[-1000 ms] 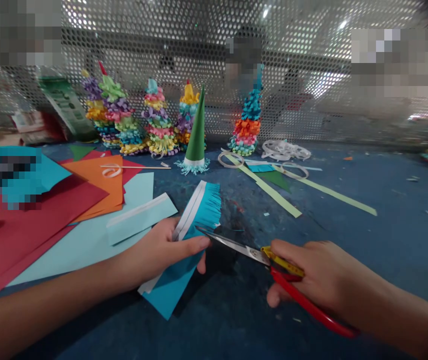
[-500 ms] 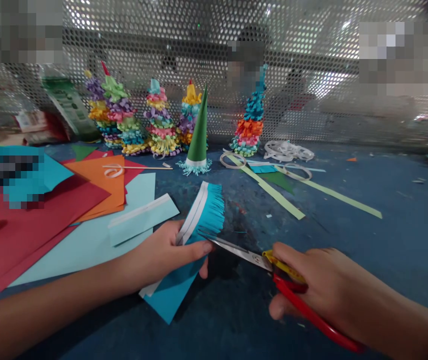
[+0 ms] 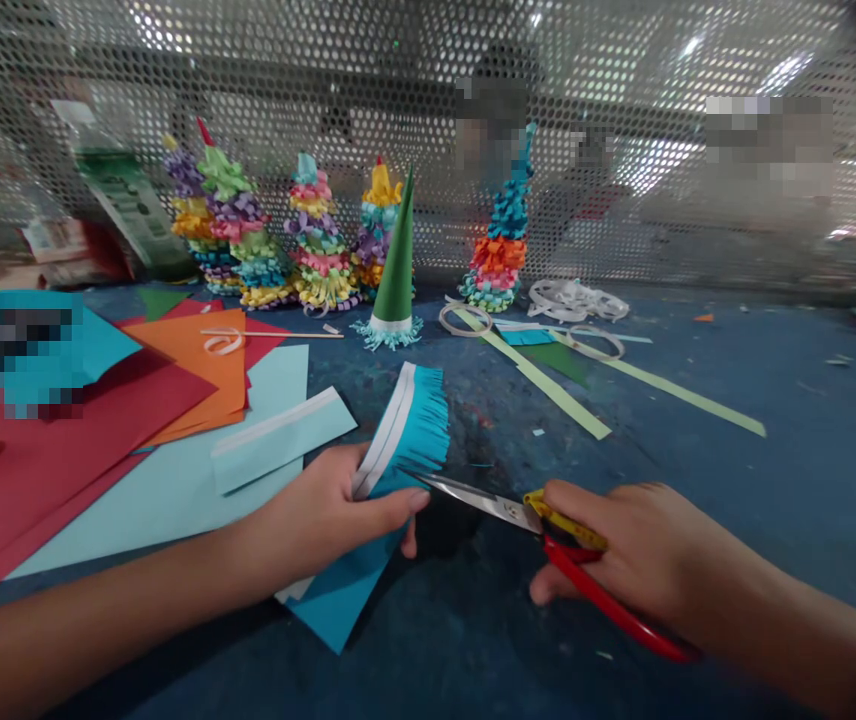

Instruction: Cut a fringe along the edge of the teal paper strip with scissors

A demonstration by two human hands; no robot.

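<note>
Pinched in my left hand (image 3: pixel 345 515) is a blue paper strip (image 3: pixel 353 590) with a white band along one edge. Its far part is cut into a fine fringe that curls to the right. My right hand (image 3: pixel 630 550) grips scissors (image 3: pixel 495 507) with one yellow and one red handle. The blades reach into the strip's right edge, just above my left thumb, where the fringe ends. Beyond the strip stands a green paper cone (image 3: pixel 396 270) with a pale blue fringe round its base.
Left lie red paper (image 3: pixel 83 430), orange paper (image 3: pixel 203 360), light blue sheets (image 3: pixel 173 510) and a folded strip (image 3: pixel 285 440). Several fringed cones (image 3: pixel 315 240) line the back by a perforated metal screen (image 3: pixel 413 110). Pale green strips (image 3: pixel 563 390) and white ribbon (image 3: pixel 578 300) lie right of the middle.
The scissor blades have closed together at the strip, and the red handle has swung up toward the yellow one. My left hand and the strip stay nearly in place.
</note>
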